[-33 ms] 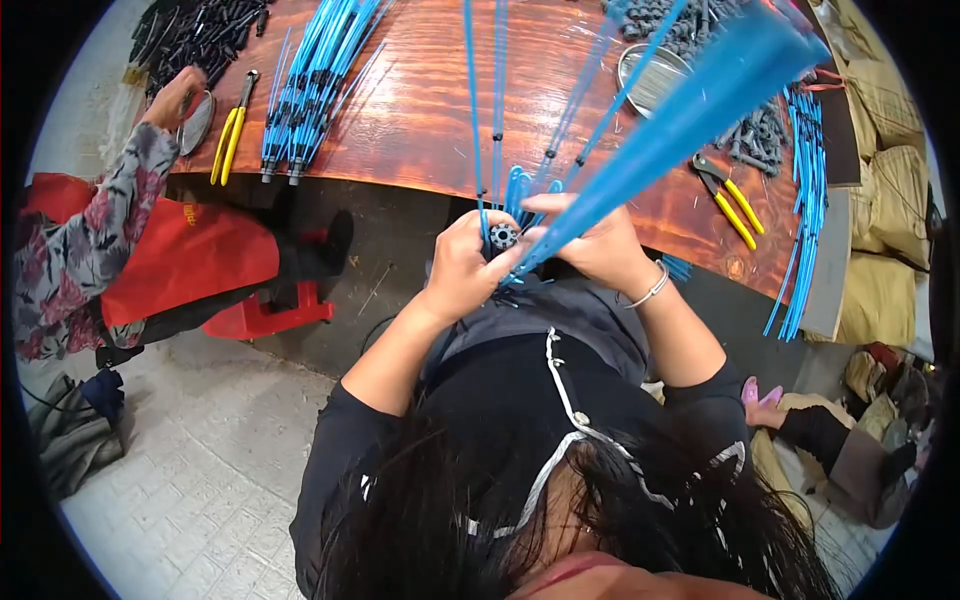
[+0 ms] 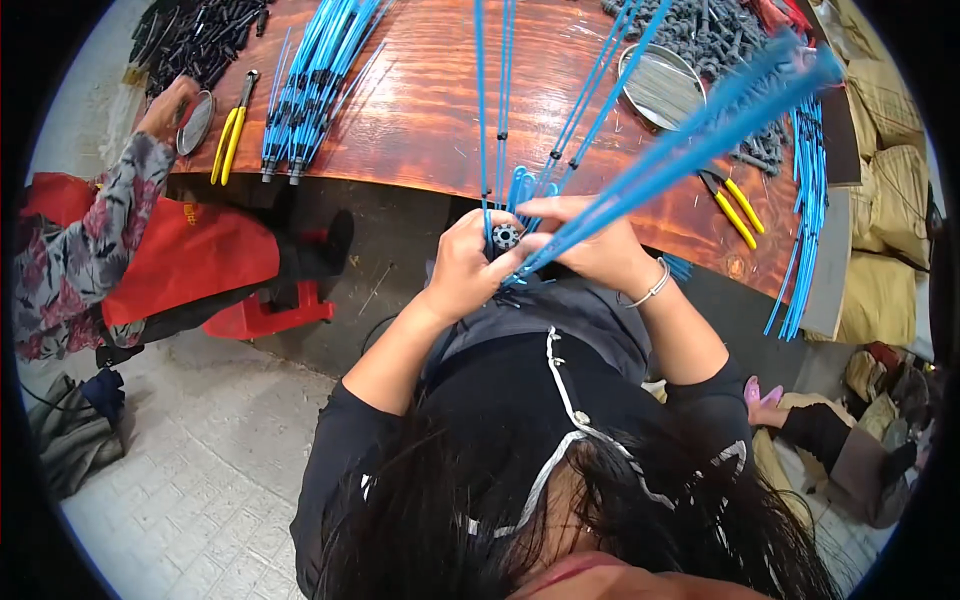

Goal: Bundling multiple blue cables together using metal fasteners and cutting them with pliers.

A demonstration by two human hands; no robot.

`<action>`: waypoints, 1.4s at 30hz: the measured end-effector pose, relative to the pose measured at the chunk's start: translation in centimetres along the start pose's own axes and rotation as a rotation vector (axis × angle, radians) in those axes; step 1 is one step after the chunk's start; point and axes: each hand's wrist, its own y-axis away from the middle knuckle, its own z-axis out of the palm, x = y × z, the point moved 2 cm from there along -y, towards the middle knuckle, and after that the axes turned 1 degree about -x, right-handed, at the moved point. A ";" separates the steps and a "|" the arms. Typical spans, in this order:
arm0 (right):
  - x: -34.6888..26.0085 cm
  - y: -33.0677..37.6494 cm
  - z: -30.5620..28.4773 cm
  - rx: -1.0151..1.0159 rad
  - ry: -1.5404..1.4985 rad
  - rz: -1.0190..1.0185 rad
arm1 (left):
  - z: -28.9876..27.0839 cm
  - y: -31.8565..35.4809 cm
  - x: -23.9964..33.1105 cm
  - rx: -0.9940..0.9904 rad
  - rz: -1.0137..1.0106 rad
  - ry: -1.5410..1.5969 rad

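Observation:
Between my hands, in front of the table's near edge, is what looks like an umbrella frame, with a black slotted hub [image 2: 505,237] and thin blue ribs [image 2: 585,85] fanning up and away. My left hand [image 2: 462,256] is closed round the hub and the ribs beside it. My right hand [image 2: 605,250] meets it from the other side, fingers bent and thumb by the hub, pinching at the rib ends. A blurred cluster of blue ribs [image 2: 690,145] slants up to the right across this hand. What lies under the fingers is hidden.
Yellow-handled pliers [image 2: 738,212] lie at the right, another pair of pliers [image 2: 230,140] at the left. Blue rib bundles [image 2: 318,90] and grey parts [image 2: 715,45] cover parts of the table [image 2: 430,120]. A co-worker's hand [image 2: 170,105] is by black parts [image 2: 205,35].
The slanting blue cluster has swung slightly right and down and looks less smeared. My hands have barely shifted, with the hub still between them.

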 end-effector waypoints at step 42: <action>3.3 7.0 -0.5 -0.118 0.397 0.035 | -0.2 1.0 -2.7 -0.083 -0.161 0.578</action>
